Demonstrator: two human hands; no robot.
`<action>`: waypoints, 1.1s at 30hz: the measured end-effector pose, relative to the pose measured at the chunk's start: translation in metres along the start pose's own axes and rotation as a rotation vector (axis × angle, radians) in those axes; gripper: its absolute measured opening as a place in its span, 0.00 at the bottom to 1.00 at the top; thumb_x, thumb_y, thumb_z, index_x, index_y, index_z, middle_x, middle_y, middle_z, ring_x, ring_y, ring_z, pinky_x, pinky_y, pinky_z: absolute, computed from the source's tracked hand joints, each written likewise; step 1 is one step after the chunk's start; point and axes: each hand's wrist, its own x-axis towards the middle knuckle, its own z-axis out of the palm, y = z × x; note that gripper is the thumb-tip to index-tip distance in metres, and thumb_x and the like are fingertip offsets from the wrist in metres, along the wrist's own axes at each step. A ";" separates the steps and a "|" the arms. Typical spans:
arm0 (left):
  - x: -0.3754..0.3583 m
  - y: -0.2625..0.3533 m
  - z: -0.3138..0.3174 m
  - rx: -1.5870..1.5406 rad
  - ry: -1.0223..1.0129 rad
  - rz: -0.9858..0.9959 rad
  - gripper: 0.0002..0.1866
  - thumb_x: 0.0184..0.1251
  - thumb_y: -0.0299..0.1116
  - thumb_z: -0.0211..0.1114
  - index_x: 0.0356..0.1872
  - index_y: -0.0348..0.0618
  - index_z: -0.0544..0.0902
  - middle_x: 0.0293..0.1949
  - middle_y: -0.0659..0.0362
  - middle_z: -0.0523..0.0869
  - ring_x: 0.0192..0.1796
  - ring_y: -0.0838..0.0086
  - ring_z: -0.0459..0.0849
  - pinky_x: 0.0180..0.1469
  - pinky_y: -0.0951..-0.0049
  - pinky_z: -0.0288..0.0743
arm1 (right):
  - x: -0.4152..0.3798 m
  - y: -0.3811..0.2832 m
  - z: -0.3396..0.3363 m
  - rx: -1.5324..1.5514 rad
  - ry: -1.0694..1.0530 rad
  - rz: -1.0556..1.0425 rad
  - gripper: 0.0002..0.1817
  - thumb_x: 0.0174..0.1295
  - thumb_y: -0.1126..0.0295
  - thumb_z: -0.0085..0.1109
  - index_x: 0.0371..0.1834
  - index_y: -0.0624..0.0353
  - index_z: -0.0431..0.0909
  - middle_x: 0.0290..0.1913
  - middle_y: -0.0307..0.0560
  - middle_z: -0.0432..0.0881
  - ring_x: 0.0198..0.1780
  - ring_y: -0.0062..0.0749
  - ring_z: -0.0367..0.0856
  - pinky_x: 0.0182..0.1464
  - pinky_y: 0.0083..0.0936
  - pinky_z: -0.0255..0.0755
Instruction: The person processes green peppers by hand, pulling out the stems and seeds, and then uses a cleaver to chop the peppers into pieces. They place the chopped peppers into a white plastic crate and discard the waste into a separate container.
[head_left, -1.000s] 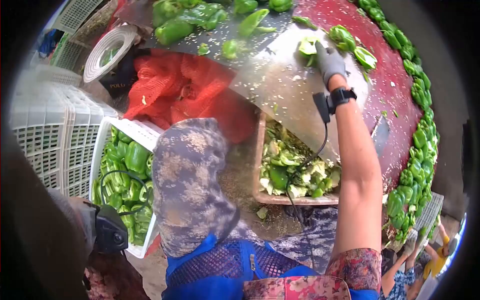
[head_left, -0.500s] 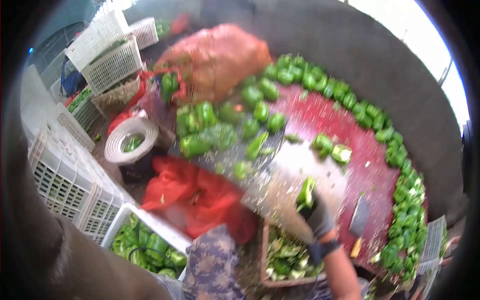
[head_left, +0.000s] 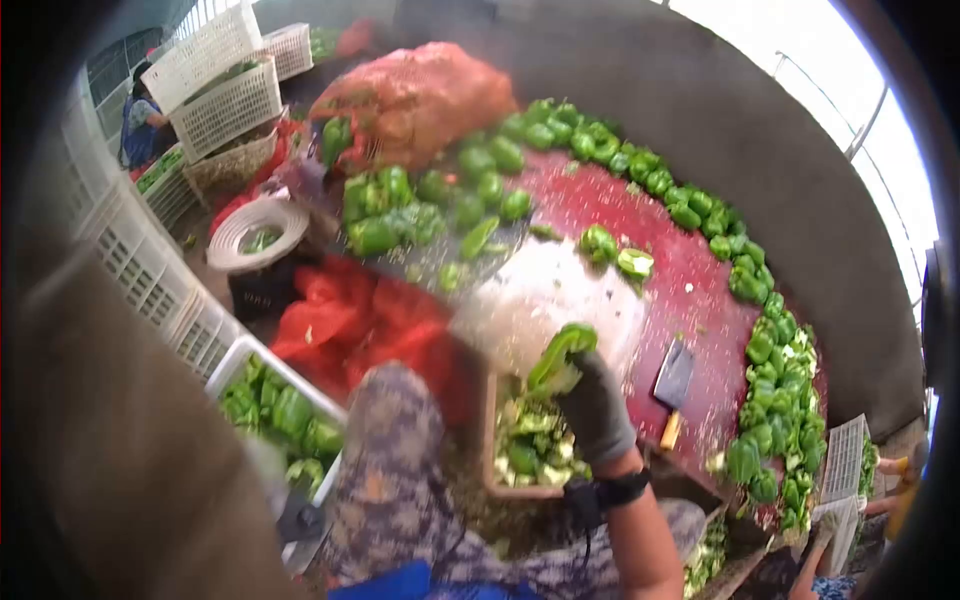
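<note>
My right hand, in a dark grey glove with a black wrist strap, is closed on a cut green bell pepper. It holds the pepper above the near edge of a pale cutting board. Just below sits a crate of pepper scraps. A cleaver with a yellow handle lies to the right on the red tabletop. Beyond the board are a whole pepper and a cut one. I cannot see my left hand; a blurred brown shape covers the lower left.
Green peppers line the table's far and right rim. A red mesh sack stands at the back, with loose peppers before it. White crates are stacked at left; a pepper-filled crate stands nearer. Other people are at far left and lower right.
My right hand has come nearer to me and lifted the pepper from over the board to above the scrap crate's edge. The view has shifted, showing more of my camouflage trousers.
</note>
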 end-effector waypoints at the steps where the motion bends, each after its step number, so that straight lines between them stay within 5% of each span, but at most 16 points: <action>1: 0.004 0.012 0.005 0.019 -0.019 0.005 0.45 0.62 0.42 0.75 0.73 0.31 0.60 0.69 0.41 0.71 0.73 0.59 0.69 0.73 0.64 0.62 | -0.001 -0.015 0.003 0.383 -0.039 0.115 0.20 0.69 0.67 0.57 0.62 0.62 0.73 0.55 0.48 0.81 0.59 0.37 0.80 0.62 0.34 0.74; 2: 0.004 0.024 0.010 0.056 -0.035 -0.016 0.46 0.61 0.42 0.75 0.73 0.31 0.60 0.70 0.41 0.71 0.73 0.59 0.69 0.73 0.64 0.62 | -0.002 -0.031 0.005 0.760 -0.034 0.245 0.21 0.69 0.67 0.56 0.63 0.65 0.72 0.56 0.49 0.81 0.59 0.37 0.80 0.61 0.33 0.74; 5: 0.006 -0.015 0.061 0.057 -0.161 -0.192 0.48 0.61 0.43 0.76 0.74 0.30 0.59 0.70 0.41 0.70 0.74 0.58 0.68 0.74 0.63 0.61 | -0.012 -0.042 0.003 0.836 -0.161 0.280 0.21 0.69 0.66 0.57 0.61 0.66 0.74 0.54 0.50 0.82 0.55 0.36 0.82 0.60 0.31 0.75; 7: 0.000 -0.114 0.119 -0.160 -0.214 -0.224 0.48 0.62 0.45 0.76 0.75 0.32 0.59 0.69 0.41 0.71 0.73 0.60 0.68 0.74 0.64 0.60 | -0.014 -0.052 0.010 0.675 -0.132 0.322 0.20 0.68 0.67 0.57 0.60 0.66 0.76 0.50 0.47 0.84 0.52 0.32 0.83 0.57 0.27 0.77; 11: -0.013 -0.131 0.163 -0.642 -0.253 -0.583 0.34 0.69 0.44 0.71 0.70 0.38 0.70 0.60 0.48 0.81 0.63 0.67 0.79 0.64 0.68 0.73 | -0.020 -0.026 0.029 0.401 -0.007 0.336 0.19 0.68 0.68 0.58 0.60 0.64 0.77 0.49 0.45 0.85 0.48 0.28 0.83 0.53 0.23 0.76; 14: -0.025 -0.157 0.188 -0.616 -0.056 -0.548 0.26 0.72 0.42 0.68 0.64 0.39 0.75 0.52 0.54 0.84 0.54 0.73 0.82 0.56 0.73 0.77 | -0.021 -0.036 0.038 -0.020 0.138 0.323 0.16 0.70 0.66 0.56 0.56 0.64 0.79 0.47 0.45 0.85 0.47 0.28 0.83 0.50 0.25 0.77; 17: -0.029 -0.161 0.195 -0.499 0.016 -0.428 0.19 0.73 0.29 0.64 0.62 0.41 0.76 0.51 0.61 0.82 0.52 0.79 0.80 0.55 0.76 0.77 | -0.018 -0.036 0.030 -0.099 -0.014 0.570 0.15 0.72 0.65 0.54 0.54 0.63 0.80 0.47 0.42 0.85 0.45 0.26 0.82 0.46 0.24 0.77; 18: -0.032 -0.168 0.199 -0.481 0.035 -0.393 0.19 0.73 0.33 0.65 0.61 0.40 0.76 0.51 0.58 0.83 0.51 0.77 0.81 0.54 0.75 0.77 | -0.020 0.023 0.036 0.155 0.000 0.563 0.19 0.68 0.56 0.61 0.53 0.59 0.80 0.38 0.52 0.86 0.39 0.36 0.87 0.40 0.34 0.80; 20: -0.037 -0.187 0.207 -0.447 0.066 -0.321 0.22 0.73 0.40 0.67 0.60 0.38 0.77 0.50 0.53 0.84 0.49 0.74 0.83 0.52 0.72 0.78 | -0.021 0.053 0.042 0.118 -0.093 0.156 0.19 0.69 0.54 0.59 0.51 0.58 0.80 0.37 0.50 0.86 0.38 0.36 0.86 0.40 0.34 0.79; 23: -0.046 -0.197 0.212 -0.347 0.134 -0.357 0.19 0.73 0.40 0.67 0.56 0.38 0.79 0.46 0.55 0.85 0.46 0.73 0.83 0.48 0.71 0.79 | -0.020 0.049 0.057 0.119 -0.056 0.152 0.18 0.72 0.55 0.57 0.52 0.59 0.78 0.36 0.44 0.83 0.33 0.29 0.81 0.36 0.26 0.74; 25: -0.045 -0.201 0.214 -0.455 0.194 -0.396 0.18 0.73 0.40 0.67 0.54 0.39 0.78 0.42 0.57 0.84 0.43 0.73 0.83 0.45 0.71 0.80 | -0.027 0.020 0.058 0.292 -0.021 0.474 0.17 0.74 0.63 0.56 0.61 0.58 0.75 0.35 0.32 0.80 0.28 0.14 0.75 0.28 0.14 0.68; 29: -0.039 -0.180 0.202 -0.761 0.218 -0.696 0.15 0.74 0.38 0.66 0.53 0.41 0.77 0.38 0.60 0.82 0.38 0.75 0.81 0.39 0.74 0.78 | -0.031 0.017 0.062 0.422 0.053 0.416 0.19 0.74 0.62 0.57 0.62 0.58 0.73 0.33 0.31 0.79 0.26 0.12 0.72 0.26 0.12 0.64; 31: -0.042 -0.186 0.206 -0.724 0.224 -0.651 0.14 0.75 0.39 0.65 0.53 0.42 0.77 0.38 0.60 0.82 0.38 0.77 0.80 0.40 0.75 0.76 | -0.036 0.083 0.076 -0.083 0.049 0.154 0.19 0.74 0.62 0.57 0.63 0.59 0.72 0.35 0.32 0.80 0.27 0.12 0.72 0.26 0.12 0.65; 33: -0.042 -0.195 0.212 -0.599 0.233 -0.536 0.14 0.75 0.39 0.65 0.54 0.44 0.77 0.39 0.61 0.81 0.40 0.78 0.79 0.42 0.76 0.75 | -0.034 0.103 0.086 -0.070 0.122 0.147 0.20 0.74 0.63 0.57 0.64 0.59 0.72 0.37 0.33 0.80 0.27 0.11 0.72 0.26 0.12 0.65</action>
